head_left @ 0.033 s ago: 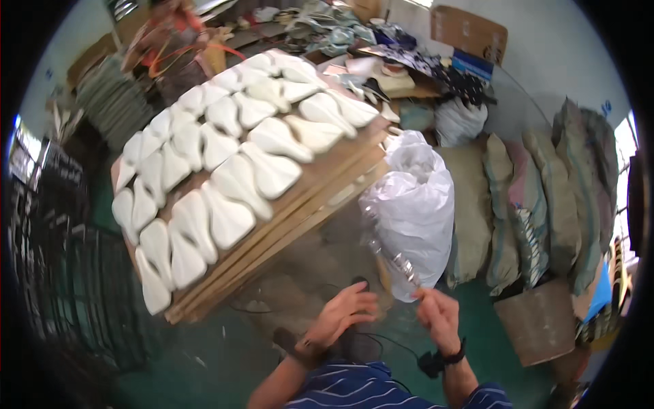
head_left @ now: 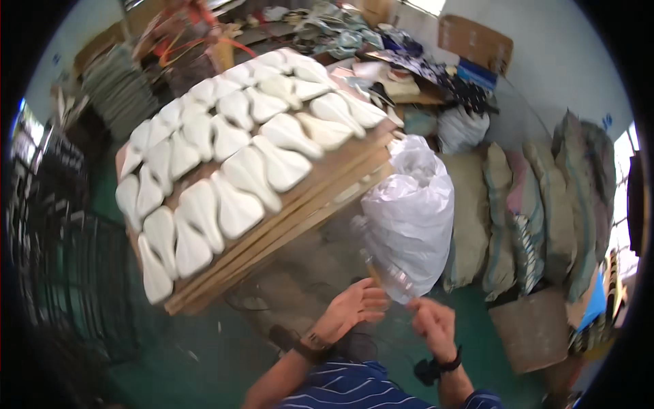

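Nearest, at the lower edge, the forearms rise from a blue striped shirt (head_left: 354,388), cut off by the rim. The left hand (head_left: 351,308) curls its fingers about the lower end of a clear plastic bottle (head_left: 385,269); the right hand (head_left: 432,324) pinches something at the bottle's base, too blurred and small to make out, perhaps a thin strip or thread. The bottle tilts up and left from the hands, and its see-through body is hard to separate from the white plastic sack (head_left: 412,218) behind it. Each wrist carries a dark band.

Under the hands, the green floor (head_left: 204,354) lies open toward the lower left, while the brownish patch just ahead of them is smeared by motion.

Beyond, stacked wooden boards (head_left: 306,211) slope from the lower left toward the upper right, their near edge just beside the sack. White saddle-shaped pieces (head_left: 238,170) lie in rows over the top board, out to its corners.

To the right, filled sacks (head_left: 538,204) lean on the wall; a cardboard box (head_left: 535,330) stands below them. At the left, dark racks (head_left: 54,259) fade into the black rim. Farther back, a cluttered table (head_left: 402,61) is blurred.
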The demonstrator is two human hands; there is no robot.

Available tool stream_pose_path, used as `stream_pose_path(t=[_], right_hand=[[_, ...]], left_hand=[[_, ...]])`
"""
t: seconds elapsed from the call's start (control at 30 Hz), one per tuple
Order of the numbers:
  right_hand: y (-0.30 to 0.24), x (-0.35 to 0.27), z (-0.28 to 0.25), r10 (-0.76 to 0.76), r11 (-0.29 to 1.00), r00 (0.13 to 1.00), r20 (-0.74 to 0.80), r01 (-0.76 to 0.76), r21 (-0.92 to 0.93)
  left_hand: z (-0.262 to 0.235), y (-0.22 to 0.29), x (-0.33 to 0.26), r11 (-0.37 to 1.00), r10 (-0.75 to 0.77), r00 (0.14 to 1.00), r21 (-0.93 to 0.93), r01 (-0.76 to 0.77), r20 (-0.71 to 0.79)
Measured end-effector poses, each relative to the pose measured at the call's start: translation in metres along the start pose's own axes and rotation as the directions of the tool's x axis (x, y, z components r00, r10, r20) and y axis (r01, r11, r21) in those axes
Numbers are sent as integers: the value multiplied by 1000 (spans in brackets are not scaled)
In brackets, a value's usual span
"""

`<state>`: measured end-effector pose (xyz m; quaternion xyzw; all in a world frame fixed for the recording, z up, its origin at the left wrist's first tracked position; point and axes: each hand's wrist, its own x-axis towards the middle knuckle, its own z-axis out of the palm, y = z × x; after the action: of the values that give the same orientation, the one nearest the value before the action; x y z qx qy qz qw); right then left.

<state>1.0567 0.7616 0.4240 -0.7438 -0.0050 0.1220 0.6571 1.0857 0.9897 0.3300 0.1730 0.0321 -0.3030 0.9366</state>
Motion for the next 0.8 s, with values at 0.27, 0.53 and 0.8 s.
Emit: stream_pose_path(t=[0.27,0.53,0.8], right_hand=[[-40,-84,169,-49,891,967,248,155,-427],[-160,-76,316,-348,714,717,604,620,-325],[-199,-108,340,-173,981,895,412,195,-12]], left_hand=[[16,47,-219,849,391,916,420,-321,-92],[21,63,-290,40,498,679,768,-640,540],[52,95,-361,-323,880,266,907,-270,393]])
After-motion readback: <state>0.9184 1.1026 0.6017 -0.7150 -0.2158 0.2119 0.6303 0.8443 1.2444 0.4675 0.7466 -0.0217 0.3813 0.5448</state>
